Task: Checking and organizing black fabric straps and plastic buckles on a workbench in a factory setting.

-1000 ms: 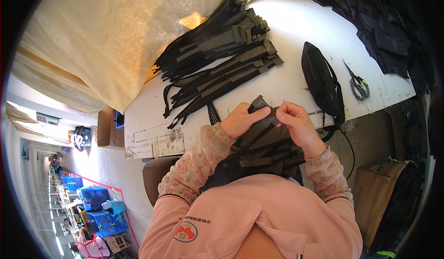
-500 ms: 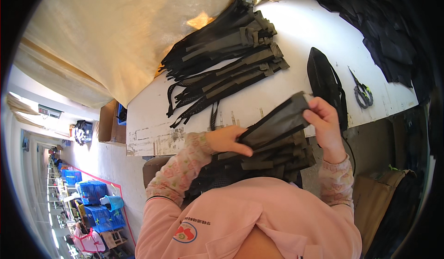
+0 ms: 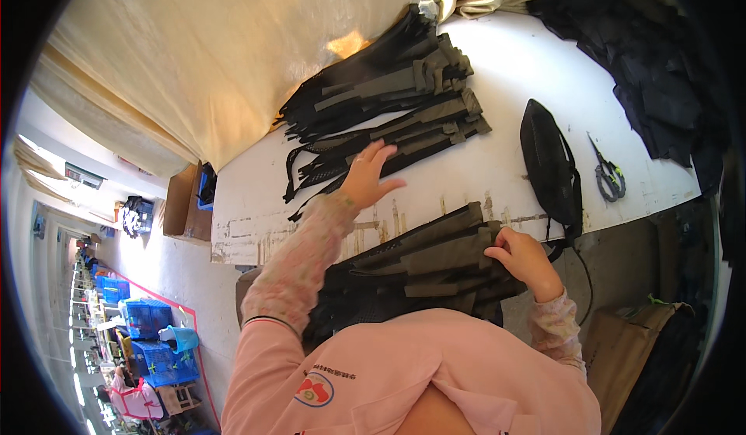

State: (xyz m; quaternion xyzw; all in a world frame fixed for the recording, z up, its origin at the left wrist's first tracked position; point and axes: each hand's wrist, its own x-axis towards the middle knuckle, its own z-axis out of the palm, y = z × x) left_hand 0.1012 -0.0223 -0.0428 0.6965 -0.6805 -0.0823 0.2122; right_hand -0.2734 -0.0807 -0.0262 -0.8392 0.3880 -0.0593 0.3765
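Observation:
A stack of dark olive and black strap pieces lies across my lap at the near edge of the white table. My right hand grips the stack's right end. My left hand reaches out over the table with fingers spread, touching the near edge of a larger pile of the same dark strap pieces that lies fanned across the table's far left part.
A black oval pouch with a cord lies right of the piles, and scissors lie further right. A heap of black fabric fills the table's far right. A beige curtain hangs beyond the table. Blue crates stand on the floor at left.
My left hand let go of the lap stack and reached forward to the pile on the table. The stack dropped lower onto my lap, still held by my right hand.

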